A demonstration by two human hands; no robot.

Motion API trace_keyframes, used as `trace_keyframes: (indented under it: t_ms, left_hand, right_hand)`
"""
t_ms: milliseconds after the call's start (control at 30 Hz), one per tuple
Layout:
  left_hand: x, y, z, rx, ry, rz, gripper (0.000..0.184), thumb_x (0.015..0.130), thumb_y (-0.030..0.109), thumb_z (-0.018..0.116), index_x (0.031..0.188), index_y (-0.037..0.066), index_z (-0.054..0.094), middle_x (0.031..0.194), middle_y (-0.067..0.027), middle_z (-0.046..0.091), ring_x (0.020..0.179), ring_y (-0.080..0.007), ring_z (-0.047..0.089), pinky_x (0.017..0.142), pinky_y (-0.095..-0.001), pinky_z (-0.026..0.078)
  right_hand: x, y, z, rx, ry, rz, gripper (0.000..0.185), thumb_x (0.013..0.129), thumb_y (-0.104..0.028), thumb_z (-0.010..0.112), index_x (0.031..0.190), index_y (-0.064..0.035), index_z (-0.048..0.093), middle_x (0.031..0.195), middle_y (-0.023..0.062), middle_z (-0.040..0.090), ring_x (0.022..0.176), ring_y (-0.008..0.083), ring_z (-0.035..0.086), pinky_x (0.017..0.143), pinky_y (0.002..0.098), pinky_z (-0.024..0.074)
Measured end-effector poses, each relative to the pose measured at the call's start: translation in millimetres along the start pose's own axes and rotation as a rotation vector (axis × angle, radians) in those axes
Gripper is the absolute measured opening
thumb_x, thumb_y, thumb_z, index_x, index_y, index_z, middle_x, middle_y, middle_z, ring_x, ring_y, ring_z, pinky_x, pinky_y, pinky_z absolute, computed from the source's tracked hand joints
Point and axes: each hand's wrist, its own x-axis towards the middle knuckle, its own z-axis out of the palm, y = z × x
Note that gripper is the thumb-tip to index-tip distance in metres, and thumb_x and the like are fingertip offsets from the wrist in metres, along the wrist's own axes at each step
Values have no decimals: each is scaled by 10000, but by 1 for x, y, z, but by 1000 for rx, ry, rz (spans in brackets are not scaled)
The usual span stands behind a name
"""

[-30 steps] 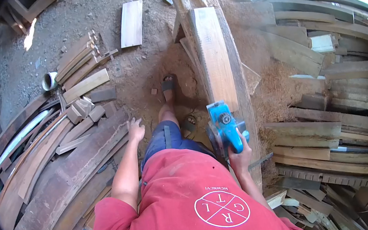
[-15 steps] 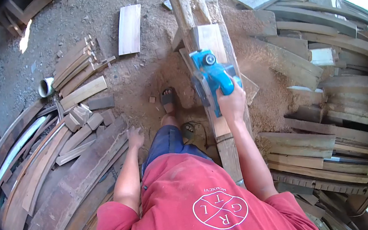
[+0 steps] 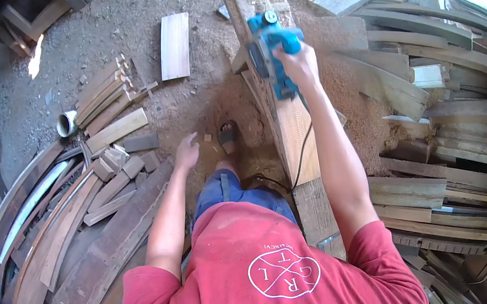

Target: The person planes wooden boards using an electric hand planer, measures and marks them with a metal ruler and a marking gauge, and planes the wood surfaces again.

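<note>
Your right hand (image 3: 298,63) wraps its fingers around the handle (image 3: 291,42) of the blue planer (image 3: 273,62), which sits on the pale board (image 3: 295,128) toward its far end, while your left hand (image 3: 186,153) hangs empty, fingers loosely apart. Expect a stiff, fairly heavy tool, best gripped by that handle, and a firm board, probably slippery with dust.

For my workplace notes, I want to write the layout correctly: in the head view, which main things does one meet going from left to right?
Left wood pile → left hand → sandal → planer → right wood pile.
</note>
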Motion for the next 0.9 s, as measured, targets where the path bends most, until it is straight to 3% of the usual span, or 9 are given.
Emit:
trace_keyframes:
  t_ms: [100, 200, 267, 367, 433, 500, 700, 800, 900]
  left_hand:
    - [-6, 49, 15, -50, -23, 19, 509, 957, 153, 586, 1457, 68, 626, 1421, -281, 635, 1342, -414, 605, 1153, -450, 462]
    - [-21, 96, 63, 6, 182, 236, 606, 931, 187, 647, 1502, 10, 553, 1329, -310, 642, 1203, -439, 644, 1078, -471, 504]
    - [-46, 153, 97, -38, 266, 334, 767, 909, 198, 704, 1592, 17, 407, 1487, -321, 504, 1393, -461, 485, 1205, -526, 381]
    - [-72, 236, 154, 11, 225, 336, 1111, 870, 410, 818, 1699, 72, 159, 1683, -403, 145, 1575, -535, 194, 1299, -563, 203]
    - [-75, 283, 195, 116, 206, 160, 1333, 819, 572, 844, 1725, 163, -44, 1708, -404, 27, 1610, -528, 97, 1297, -576, 188]
    - [-85, 324, 200, 236, 225, -63, 1364, 794, 560, 867, 1728, 208, -63, 1711, -402, -28, 1622, -512, 59, 1298, -581, 170]
    - [-77, 309, 217, 12, 393, 29, 1330, 758, 512, 887, 1737, 240, 30, 1704, -422, 32, 1605, -536, 129, 1280, -573, 220]
    - [-24, 238, 227, -157, 293, 243, 1266, 796, 441, 853, 1727, 130, 53, 1733, -351, 87, 1615, -494, 136, 1280, -590, 208]
    - [-63, 261, 205, -236, 364, 164, 1208, 827, 358, 828, 1690, -21, 72, 1739, -277, 197, 1634, -424, 124, 1290, -608, 182]
  right_hand:
    - [-87, 13, -45, 117, -45, 140, 119, 846, -118, 777, 816, -76, 670, 654, 15, 618, 535, 127, 579, 524, 344, 440]
    - [-197, 48, -89, 229, 98, 268, 135, 873, -84, 782, 966, -62, 688, 712, -30, 613, 550, 65, 522, 499, 275, 393]
    - [-267, 56, -119, 282, 201, 372, 275, 878, -44, 770, 1145, 5, 732, 733, -19, 610, 505, 57, 480, 459, 260, 351]
    - [-363, 84, -150, 261, 370, 502, 224, 874, -47, 781, 1089, -9, 728, 714, -7, 617, 485, 75, 496, 452, 261, 378]
    - [-420, 110, -165, 209, 451, 507, 180, 879, -32, 781, 1047, -24, 716, 693, -4, 612, 479, 81, 501, 450, 263, 388]
    - [-466, 131, -177, 197, 499, 492, 171, 880, -24, 779, 1037, -26, 711, 690, -4, 610, 478, 83, 503, 446, 263, 388]
    - [-535, 157, -197, 357, 701, 605, 215, 881, -10, 796, 1074, -5, 700, 735, 11, 633, 481, 88, 502, 433, 264, 373]
    - [-549, 165, -197, 345, 724, 610, 199, 894, -21, 801, 1061, -8, 693, 723, 14, 628, 469, 88, 494, 424, 267, 374]
    - [-548, 180, -199, 310, 665, 532, 199, 912, -77, 821, 1039, -9, 684, 707, 11, 618, 471, 87, 493, 429, 269, 372]
